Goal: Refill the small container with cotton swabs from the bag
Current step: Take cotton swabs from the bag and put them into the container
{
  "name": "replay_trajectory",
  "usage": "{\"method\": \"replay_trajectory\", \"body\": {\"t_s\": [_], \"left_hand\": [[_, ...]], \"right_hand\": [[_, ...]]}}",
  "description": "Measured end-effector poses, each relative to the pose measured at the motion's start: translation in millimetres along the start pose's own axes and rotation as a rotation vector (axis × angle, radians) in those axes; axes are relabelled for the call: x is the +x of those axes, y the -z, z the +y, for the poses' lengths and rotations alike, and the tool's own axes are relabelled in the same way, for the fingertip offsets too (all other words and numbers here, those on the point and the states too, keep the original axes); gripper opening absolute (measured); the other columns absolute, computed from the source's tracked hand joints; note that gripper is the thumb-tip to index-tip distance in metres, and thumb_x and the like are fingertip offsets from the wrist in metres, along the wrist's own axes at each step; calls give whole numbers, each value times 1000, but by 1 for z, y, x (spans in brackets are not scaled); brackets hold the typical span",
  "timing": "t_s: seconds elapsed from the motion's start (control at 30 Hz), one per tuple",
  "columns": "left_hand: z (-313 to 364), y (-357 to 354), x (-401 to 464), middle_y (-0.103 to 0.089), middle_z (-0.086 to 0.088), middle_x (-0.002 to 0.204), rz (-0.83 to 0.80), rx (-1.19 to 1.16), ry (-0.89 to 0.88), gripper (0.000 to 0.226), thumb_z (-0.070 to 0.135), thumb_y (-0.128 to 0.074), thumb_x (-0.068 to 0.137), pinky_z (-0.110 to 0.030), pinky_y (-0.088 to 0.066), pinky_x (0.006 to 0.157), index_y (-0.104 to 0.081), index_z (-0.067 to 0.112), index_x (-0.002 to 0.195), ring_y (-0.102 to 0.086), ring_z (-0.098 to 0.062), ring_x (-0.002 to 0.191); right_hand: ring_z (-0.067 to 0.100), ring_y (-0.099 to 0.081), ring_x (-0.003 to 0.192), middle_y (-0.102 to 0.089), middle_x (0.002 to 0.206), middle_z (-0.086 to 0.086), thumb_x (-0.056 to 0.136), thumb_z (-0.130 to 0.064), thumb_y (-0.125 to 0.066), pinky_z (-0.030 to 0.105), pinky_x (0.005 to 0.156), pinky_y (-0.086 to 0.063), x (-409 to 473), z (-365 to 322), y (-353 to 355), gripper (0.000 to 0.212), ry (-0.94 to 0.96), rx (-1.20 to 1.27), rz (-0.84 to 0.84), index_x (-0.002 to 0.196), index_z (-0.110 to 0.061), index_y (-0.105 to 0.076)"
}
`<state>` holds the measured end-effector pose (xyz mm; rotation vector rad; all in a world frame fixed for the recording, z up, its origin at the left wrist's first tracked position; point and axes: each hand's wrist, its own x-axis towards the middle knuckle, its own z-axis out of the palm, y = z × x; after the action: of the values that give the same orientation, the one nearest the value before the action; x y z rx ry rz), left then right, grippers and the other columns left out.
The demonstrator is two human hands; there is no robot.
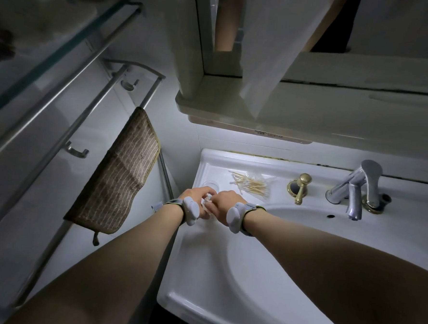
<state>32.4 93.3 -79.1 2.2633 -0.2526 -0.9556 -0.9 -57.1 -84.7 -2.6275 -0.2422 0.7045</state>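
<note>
No writing can be read. A small clear plastic container (208, 202) is gripped between the left hand (196, 195) and right hand (227, 200), near the clear bag of wooden cotton swabs (251, 184) on the white sink (202, 256)

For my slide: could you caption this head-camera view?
Both hands, left and right, work a small clear container on the sink ledge, beside the swab bag.

head cam | looks fwd+down | close over sink (226, 275) | single view
</note>
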Motion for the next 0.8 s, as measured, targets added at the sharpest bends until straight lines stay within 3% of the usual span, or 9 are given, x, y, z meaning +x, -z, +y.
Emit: {"method": "replay_trajectory", "body": {"t_s": [0.07, 0.2, 0.33, 0.47, 0.63, 0.7, 0.8], "left_hand": [[0, 0, 0, -67, -12, 109, 7, 20, 0, 49, 4, -70, 72, -46, -56, 90, -63, 28, 114, -65, -29, 90], [0, 2, 0, -69, -5, 108, 1, 58, 7, 57, 6, -76, 68, -42, -57, 90, -62, 31, 117, -68, -29, 100], [-3, 3, 1, -69, -4, 106, 10, 31, -3, 56, 5, -75, 64, -41, -58, 88, -63, 34, 111, -68, -26, 90], [-3, 5, 0, -69, -2, 102, 9, 57, -2, 54, 6, -72, 66, -37, -58, 79, -63, 38, 108, -64, -18, 78], [-5, 6, 1, -69, 1, 97, 12, 86, -11, 50, 6, -74, 66, -27, -57, 69, -63, 35, 106, -63, -15, 78], [-5, 6, 1, -70, 0, 96, 23, 95, -12, 46, 14, -74, 63, -32, -58, 72, -62, 38, 101, -63, -16, 78], [-6, 6, 2, -67, 1, 99, 9, 103, -13, 50, 9, -74, 63, -40, -58, 80, -62, 40, 102, -65, -18, 82]], "right_hand": [[30, -62, 92, -68, 105, 10, 104, -30, -40, 33, 76, -46, -1, 1, 3, 32, -6, -25, -25, 109, -14, -67], [28, -65, 91, -69, 102, 7, 99, -24, -52, 34, 84, -55, 0, 0, -2, 22, -74, -79, -48, 115, -18, -66], [24, -65, 89, -70, 99, 0, 95, -25, -58, 31, 76, -53, 3, 0, -7, 17, -60, -52, 15, 111, -28, -64], [25, -63, 92, -70, 102, 0, 95, -51, -48, 33, 79, -49, -2, 2, -9, 37, -146, 239, 174, 115, -25, -63], [25, -69, 83, -74, 84, 4, 96, -42, -53, 31, 76, -56, -8, 3, -3, 28, -180, 397, 208, 94, -21, -72], [23, -70, 81, -74, 82, 3, 96, -43, -57, 29, 76, -55, -6, 4, -3, 28, -181, 430, 209, 92, -21, -74], [20, -68, 88, -74, 90, 1, 93, -38, -63, 28, 80, -55, -1, 3, -3, 19, -194, 323, 164, 94, -23, -75]]}}
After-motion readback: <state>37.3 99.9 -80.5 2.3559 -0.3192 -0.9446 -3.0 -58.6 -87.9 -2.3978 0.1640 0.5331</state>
